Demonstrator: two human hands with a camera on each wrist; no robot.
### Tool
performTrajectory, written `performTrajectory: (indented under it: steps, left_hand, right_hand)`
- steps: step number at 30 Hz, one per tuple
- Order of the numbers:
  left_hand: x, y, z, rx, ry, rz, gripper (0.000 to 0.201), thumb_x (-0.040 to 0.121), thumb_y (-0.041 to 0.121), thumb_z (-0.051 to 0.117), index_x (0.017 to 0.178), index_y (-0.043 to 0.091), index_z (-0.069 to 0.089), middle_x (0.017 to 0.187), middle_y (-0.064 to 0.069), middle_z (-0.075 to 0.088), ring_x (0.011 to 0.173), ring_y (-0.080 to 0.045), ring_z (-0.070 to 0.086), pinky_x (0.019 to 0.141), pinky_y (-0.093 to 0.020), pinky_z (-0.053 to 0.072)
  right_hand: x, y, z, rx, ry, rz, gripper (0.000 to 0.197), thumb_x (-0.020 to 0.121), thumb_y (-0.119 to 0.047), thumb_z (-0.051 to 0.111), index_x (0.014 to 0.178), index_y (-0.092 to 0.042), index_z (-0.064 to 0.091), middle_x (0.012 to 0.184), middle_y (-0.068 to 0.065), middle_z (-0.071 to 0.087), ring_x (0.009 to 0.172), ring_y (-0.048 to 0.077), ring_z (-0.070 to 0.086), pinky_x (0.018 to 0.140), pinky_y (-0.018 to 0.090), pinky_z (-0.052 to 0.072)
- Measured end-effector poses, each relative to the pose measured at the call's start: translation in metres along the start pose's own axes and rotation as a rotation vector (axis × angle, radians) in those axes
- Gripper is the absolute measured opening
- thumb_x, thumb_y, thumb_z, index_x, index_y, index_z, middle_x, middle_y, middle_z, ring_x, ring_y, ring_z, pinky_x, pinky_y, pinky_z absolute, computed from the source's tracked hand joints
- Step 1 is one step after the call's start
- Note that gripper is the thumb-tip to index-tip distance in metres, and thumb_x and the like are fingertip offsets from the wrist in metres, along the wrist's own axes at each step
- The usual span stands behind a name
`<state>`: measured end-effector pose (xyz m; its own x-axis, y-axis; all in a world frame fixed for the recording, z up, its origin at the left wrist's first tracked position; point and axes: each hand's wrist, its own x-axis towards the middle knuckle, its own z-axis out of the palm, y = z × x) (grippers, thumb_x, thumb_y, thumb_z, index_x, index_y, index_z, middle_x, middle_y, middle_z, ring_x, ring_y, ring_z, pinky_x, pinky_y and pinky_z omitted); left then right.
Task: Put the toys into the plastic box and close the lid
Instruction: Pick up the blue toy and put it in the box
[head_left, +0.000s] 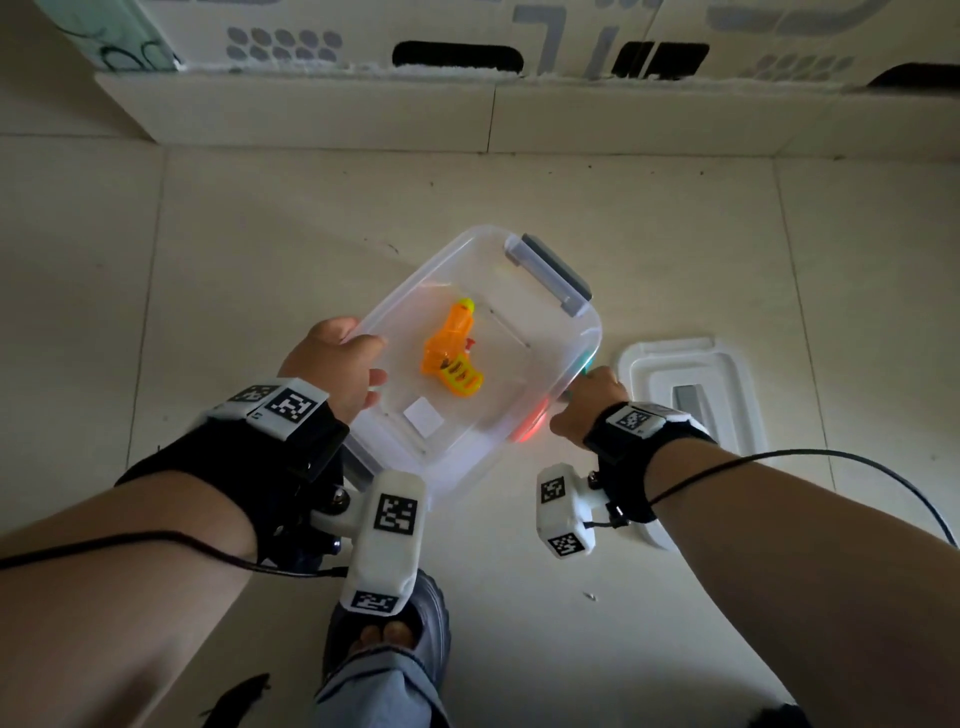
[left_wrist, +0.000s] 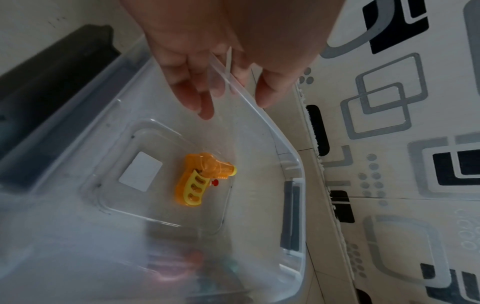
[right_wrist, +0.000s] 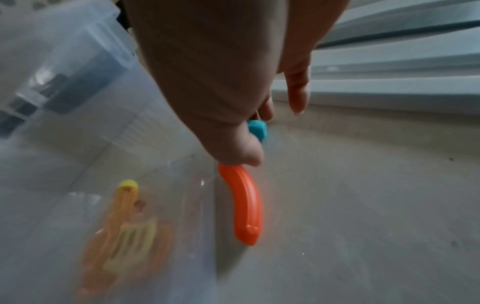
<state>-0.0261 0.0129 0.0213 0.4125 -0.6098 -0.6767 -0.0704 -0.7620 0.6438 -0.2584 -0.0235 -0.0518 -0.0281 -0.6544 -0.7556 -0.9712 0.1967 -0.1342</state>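
**One toy in, one in hand, lid still off**

Nearest the head camera is a foot in a dark sandal on the tiled floor, with both forearms reaching out above it. Just beyond, the left hand holds the near-left wall of the clear plastic box; the left wrist view shows its fingers inside the wall and the thumb outside, pinching the rim. On the box floor lies an orange and yellow water pistol, so that toy is already stowed.

At the box's right side, outside the wall, the right hand is curled round an orange curved toy with a teal part showing above the grip; what kind of toy it is I cannot tell, since that view is blurred. It appears to be close against the wall, low down, not yet over the rim.

Right of the box, on the floor, the white lid lies flat, partly behind the right wrist. Left to do, as I judge it: lift this toy in, then fetch the lid and press it down under the grey latch.
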Motion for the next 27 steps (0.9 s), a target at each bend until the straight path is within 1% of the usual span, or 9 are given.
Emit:
performTrajectory:
  steps: [2, 5, 8, 11, 13, 18, 21, 24, 27]
  left_hand:
    - [0.000, -0.001, 0.000, 0.018, 0.005, 0.006, 0.046, 0.094, 0.020, 0.047, 0.139, 0.014, 0.042, 0.083, 0.008, 0.053, 0.087, -0.022, 0.062, 0.081, -0.038, 0.051]
    - [0.000, -0.003, 0.001, 0.026, 0.021, 0.008, 0.048, 0.092, 0.024, 0.048, 0.139, 0.015, 0.042, 0.083, 0.010, 0.053, 0.091, -0.023, 0.063, 0.081, -0.036, 0.052]
    - [-0.002, -0.002, 0.003, 0.022, 0.027, 0.026, 0.047, 0.091, 0.023, 0.049, 0.137, 0.014, 0.044, 0.084, 0.008, 0.054, 0.092, -0.024, 0.063, 0.082, -0.037, 0.052]
    - [-0.005, 0.000, 0.003, 0.007, 0.022, 0.042, 0.030, 0.091, 0.021, 0.048, 0.121, 0.021, 0.051, 0.080, 0.008, 0.054, 0.090, -0.025, 0.062, 0.079, -0.036, 0.051]
    - [-0.005, 0.001, 0.002, -0.029, 0.020, 0.031, 0.016, 0.091, 0.018, 0.049, 0.106, 0.025, 0.048, 0.077, 0.006, 0.054, 0.088, -0.026, 0.060, 0.075, -0.035, 0.048]
    - [-0.007, 0.001, 0.004, -0.059, -0.030, 0.014, 0.011, 0.093, 0.013, 0.047, 0.100, 0.021, 0.046, 0.075, 0.003, 0.052, 0.086, -0.027, 0.057, 0.076, -0.036, 0.045]
    - [-0.004, -0.002, -0.005, -0.105, -0.039, -0.001, 0.015, 0.092, 0.014, 0.048, 0.105, 0.022, 0.046, 0.076, 0.004, 0.052, 0.085, -0.026, 0.057, 0.068, -0.031, 0.045]
    - [-0.004, -0.002, -0.001, -0.085, -0.036, 0.016, 0.027, 0.092, 0.017, 0.048, 0.119, 0.021, 0.048, 0.079, 0.006, 0.053, 0.086, -0.026, 0.060, 0.066, -0.029, 0.047]
    - [-0.006, -0.001, -0.002, -0.050, -0.034, 0.029, 0.041, 0.093, 0.019, 0.048, 0.133, 0.013, 0.047, 0.081, 0.009, 0.053, 0.089, -0.025, 0.062, 0.070, -0.031, 0.050]
  right_hand:
    - [-0.007, 0.003, -0.003, 0.126, 0.040, 0.011, 0.049, 0.076, -0.019, 0.058, 0.125, -0.020, 0.057, 0.129, 0.012, 0.044, 0.096, 0.027, 0.054, 0.086, 0.027, 0.046]
    - [-0.024, 0.012, -0.010, 0.339, 0.152, 0.005, 0.053, 0.078, -0.018, 0.059, 0.130, -0.023, 0.054, 0.133, 0.009, 0.043, 0.093, 0.022, 0.053, 0.079, 0.025, 0.045]
    - [-0.046, 0.016, -0.017, 0.522, 0.326, -0.073, 0.048, 0.081, -0.014, 0.058, 0.128, -0.021, 0.054, 0.132, 0.006, 0.044, 0.092, 0.013, 0.047, 0.074, 0.017, 0.038]
    - [-0.067, 0.008, -0.027, 0.639, 0.480, -0.151, 0.042, 0.080, -0.011, 0.057, 0.121, -0.020, 0.057, 0.122, 0.002, 0.047, 0.108, 0.018, 0.049, 0.088, 0.022, 0.035]
    - [-0.076, -0.003, -0.032, 0.606, 0.505, -0.223, 0.040, 0.080, -0.011, 0.058, 0.118, -0.022, 0.059, 0.116, -0.002, 0.046, 0.115, 0.021, 0.045, 0.096, 0.026, 0.035]
    - [-0.074, -0.022, -0.029, 0.439, 0.350, -0.328, 0.048, 0.078, -0.021, 0.062, 0.124, -0.033, 0.058, 0.131, 0.000, 0.047, 0.120, 0.023, 0.040, 0.104, 0.029, 0.032]
    - [-0.070, -0.030, -0.024, 0.499, 0.443, -0.295, 0.041, 0.078, -0.017, 0.062, 0.117, -0.030, 0.062, 0.128, 0.000, 0.049, 0.118, 0.022, 0.042, 0.095, 0.022, 0.029]
    - [-0.069, -0.020, -0.023, 0.641, 0.554, -0.121, 0.031, 0.082, -0.017, 0.057, 0.113, -0.018, 0.060, 0.118, 0.003, 0.050, 0.116, 0.025, 0.044, 0.100, 0.029, 0.033]
    - [-0.061, -0.009, -0.016, 0.652, 0.455, 0.074, 0.029, 0.084, -0.017, 0.051, 0.112, -0.013, 0.057, 0.116, 0.006, 0.051, 0.115, 0.030, 0.045, 0.096, 0.035, 0.034]
